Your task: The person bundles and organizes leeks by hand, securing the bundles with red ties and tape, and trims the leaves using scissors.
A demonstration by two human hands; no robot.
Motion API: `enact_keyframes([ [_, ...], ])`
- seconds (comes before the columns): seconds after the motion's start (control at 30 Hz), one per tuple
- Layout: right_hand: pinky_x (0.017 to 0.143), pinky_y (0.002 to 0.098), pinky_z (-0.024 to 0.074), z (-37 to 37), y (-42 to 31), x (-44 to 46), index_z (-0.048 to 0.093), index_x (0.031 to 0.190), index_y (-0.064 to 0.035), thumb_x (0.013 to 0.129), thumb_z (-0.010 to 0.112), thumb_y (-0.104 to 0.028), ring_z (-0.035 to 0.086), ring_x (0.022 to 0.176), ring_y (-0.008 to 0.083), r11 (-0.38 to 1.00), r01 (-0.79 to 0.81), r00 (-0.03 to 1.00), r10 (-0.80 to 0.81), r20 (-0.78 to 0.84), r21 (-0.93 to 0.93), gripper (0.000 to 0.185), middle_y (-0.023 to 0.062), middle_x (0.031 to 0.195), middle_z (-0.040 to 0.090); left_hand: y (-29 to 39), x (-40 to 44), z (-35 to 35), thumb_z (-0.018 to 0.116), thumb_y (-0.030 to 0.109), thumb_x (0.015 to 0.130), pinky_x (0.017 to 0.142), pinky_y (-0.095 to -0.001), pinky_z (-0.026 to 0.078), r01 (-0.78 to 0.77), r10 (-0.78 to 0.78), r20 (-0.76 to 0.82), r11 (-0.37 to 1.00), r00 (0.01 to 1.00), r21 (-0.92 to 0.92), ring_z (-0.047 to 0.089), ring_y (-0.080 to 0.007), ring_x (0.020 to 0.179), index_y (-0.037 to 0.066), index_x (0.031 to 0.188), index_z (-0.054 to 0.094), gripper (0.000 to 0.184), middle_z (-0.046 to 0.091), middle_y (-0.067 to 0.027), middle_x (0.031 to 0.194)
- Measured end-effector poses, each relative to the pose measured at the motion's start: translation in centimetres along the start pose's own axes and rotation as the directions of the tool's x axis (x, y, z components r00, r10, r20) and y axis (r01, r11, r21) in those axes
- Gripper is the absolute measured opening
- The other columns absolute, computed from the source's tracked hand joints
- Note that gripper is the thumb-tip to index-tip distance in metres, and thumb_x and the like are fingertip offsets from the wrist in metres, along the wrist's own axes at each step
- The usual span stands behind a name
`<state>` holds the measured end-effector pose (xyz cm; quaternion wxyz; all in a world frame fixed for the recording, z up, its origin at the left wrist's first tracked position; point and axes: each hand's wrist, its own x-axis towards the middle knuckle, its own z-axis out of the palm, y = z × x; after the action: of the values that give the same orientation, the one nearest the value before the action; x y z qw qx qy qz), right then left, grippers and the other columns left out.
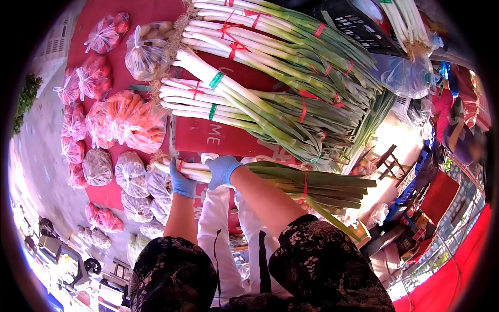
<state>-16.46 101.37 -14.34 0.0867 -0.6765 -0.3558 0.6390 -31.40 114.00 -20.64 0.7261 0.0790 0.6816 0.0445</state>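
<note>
A bundle of leeks [327, 188] lies sideways in front of me, roots to the left and dark green leaves to the right. Red ties circle it near the white end and around the leaves. My left hand [182, 181], in a blue glove, grips the white stalks near the roots. Farther along, my right hand [222, 170], also blue-gloved, is closed over the stalks, its fingertips partly hidden. Just beyond, more tied leek bundles [280, 78] are piled on a red cloth [195, 134]; one with a green band [216, 80] lies slantwise on top.
Left of the leeks sit bagged carrots [132, 120], a bag of brownish produce [150, 49] and several bags of red produce [94, 77]. A black crate [353, 23] and a clear plastic bag [403, 75] stand at the upper right. A wooden stool [390, 162] is farther right.
</note>
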Motion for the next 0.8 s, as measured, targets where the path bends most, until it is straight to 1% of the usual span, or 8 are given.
enact_keyframes([
  [0.13,0.085,0.0380,0.0470,0.5,3.1,3.7,0.051,0.121,-0.0074,0.056,0.071,-0.046,0.059,0.097,0.0321,0.991,0.058,0.981,-0.079,0.175,0.122,0.078,0.0190,0.111,0.059,-0.2,4.2,-1.7,0.063,0.049,0.075,0.084,-0.0469,0.045,-0.080,0.083,-0.032,0.994,0.996,0.079,0.054,-0.0236,0.089,0.015,0.098,0.054,0.042,0.055,-0.0050,0.091],
  [0.2,0.087,0.0380,0.0459,-0.3,4.8,5.2,0.050,0.122,-0.0081,0.056,0.070,-0.043,0.059,0.099,0.0309,0.982,0.043,0.988,-0.069,0.136,0.181,0.078,0.0178,0.112,0.059,-0.3,3.3,2.3,0.065,0.050,0.075,0.077,-0.0369,0.048,-0.096,0.089,0.074,0.991,0.993,0.097,0.054,-0.0194,0.080,0.014,0.094,0.055,0.042,0.055,-0.0035,0.086],
  [0.33,0.089,0.0368,0.0439,-1.3,9.9,7.2,0.047,0.124,-0.0043,0.056,0.071,-0.038,0.056,0.105,0.0316,0.932,-0.017,0.997,0.041,-0.059,0.362,0.080,0.0195,0.115,0.056,0.5,7.1,7.7,0.073,0.050,0.069,0.047,-0.0218,0.044,0.006,0.046,-0.233,0.975,0.971,0.221,0.048,-0.0089,0.054,0.018,0.076,0.053,0.038,0.050,0.0055,0.064],
  [0.4,0.089,0.0365,0.0437,-1.9,10.7,6.1,0.047,0.123,-0.0044,0.061,0.069,-0.038,0.055,0.104,0.0328,0.975,-0.033,0.949,0.100,-0.298,0.221,0.073,0.0205,0.114,0.056,0.4,10.2,9.1,0.075,0.044,0.070,0.043,-0.0192,0.042,-0.013,0.031,-0.101,0.985,0.994,0.173,0.048,-0.0069,0.050,0.019,0.076,0.055,0.033,0.051,0.0069,0.061],
  [0.47,0.087,0.0408,0.0437,-0.5,10.6,5.8,0.047,0.119,-0.0048,0.071,0.062,-0.040,0.057,0.100,0.0313,0.977,-0.156,0.889,0.204,-0.409,0.147,0.061,0.0192,0.108,0.058,0.3,12.0,8.7,0.075,0.037,0.073,0.051,-0.0222,0.047,0.004,-0.015,0.030,0.945,0.999,0.327,0.054,-0.0074,0.061,0.018,0.081,0.057,0.027,0.057,0.0047,0.071],
  [0.53,0.079,0.0417,0.0447,1.9,10.4,5.5,0.049,0.106,-0.0079,0.070,0.065,-0.041,0.057,0.093,0.0280,0.967,-0.248,0.753,0.158,-0.639,-0.054,0.051,0.0128,0.095,0.059,-0.2,11.9,8.1,0.073,0.036,0.074,0.060,-0.0267,0.050,0.092,-0.068,-0.066,0.875,0.995,0.476,0.057,-0.0113,0.068,0.016,0.085,0.058,0.027,0.059,0.0018,0.078],
  [0.67,0.077,0.0406,0.0431,4.4,10.7,3.1,0.049,0.102,-0.0099,0.065,0.071,-0.036,0.054,0.094,0.0245,0.912,-0.410,0.667,0.303,-0.680,0.005,0.050,0.0094,0.096,0.056,-1.8,8.8,6.4,0.069,0.039,0.077,0.065,-0.0315,0.050,0.121,-0.191,0.085,0.848,0.978,0.515,0.057,-0.0159,0.073,0.012,0.089,0.058,0.031,0.057,-0.0006,0.076],
  [0.8,0.082,0.0387,0.0438,4.2,12.9,1.6,0.050,0.107,-0.0075,0.063,0.072,-0.040,0.053,0.100,0.0246,0.918,-0.393,0.728,0.341,-0.595,0.045,0.060,0.0121,0.102,0.056,-3.5,8.9,5.5,0.066,0.048,0.076,0.086,-0.0408,0.046,0.151,-0.215,0.041,0.797,0.976,0.585,0.052,-0.0271,0.099,0.006,0.112,0.049,0.058,0.053,-0.0125,0.106],
])
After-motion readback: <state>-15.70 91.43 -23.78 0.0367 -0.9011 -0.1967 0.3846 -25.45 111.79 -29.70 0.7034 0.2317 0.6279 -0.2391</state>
